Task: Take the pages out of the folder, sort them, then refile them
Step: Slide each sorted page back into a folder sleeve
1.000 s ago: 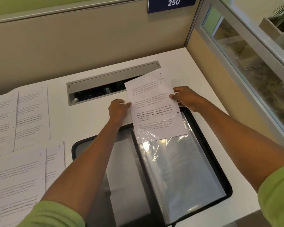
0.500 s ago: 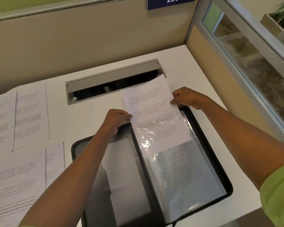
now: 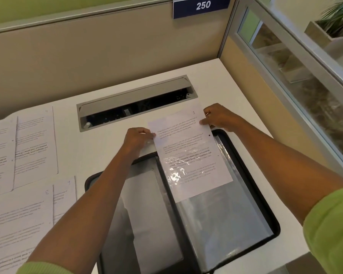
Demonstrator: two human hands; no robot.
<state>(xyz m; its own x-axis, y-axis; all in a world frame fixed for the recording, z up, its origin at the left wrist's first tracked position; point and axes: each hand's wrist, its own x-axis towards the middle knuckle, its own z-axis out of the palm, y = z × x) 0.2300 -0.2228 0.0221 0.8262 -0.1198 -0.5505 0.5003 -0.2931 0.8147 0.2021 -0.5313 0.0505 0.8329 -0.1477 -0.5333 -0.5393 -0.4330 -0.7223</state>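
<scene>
white desk (image 3: 216, 80); left hand (image 3: 137, 139), right hand (image 3: 218, 117), pinch grip on page (image 3: 184, 135) half under glary sleeve (image 3: 222, 214)

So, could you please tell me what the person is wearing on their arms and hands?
The left sleeve and right sleeve are light green and end near the elbows, so the forearms are bare. The left hand and right hand wear no gloves; no watch shows.

Both sleeves (image 3: 333, 230) are lime green, pushed up above bare forearms (image 3: 91, 194).
</scene>
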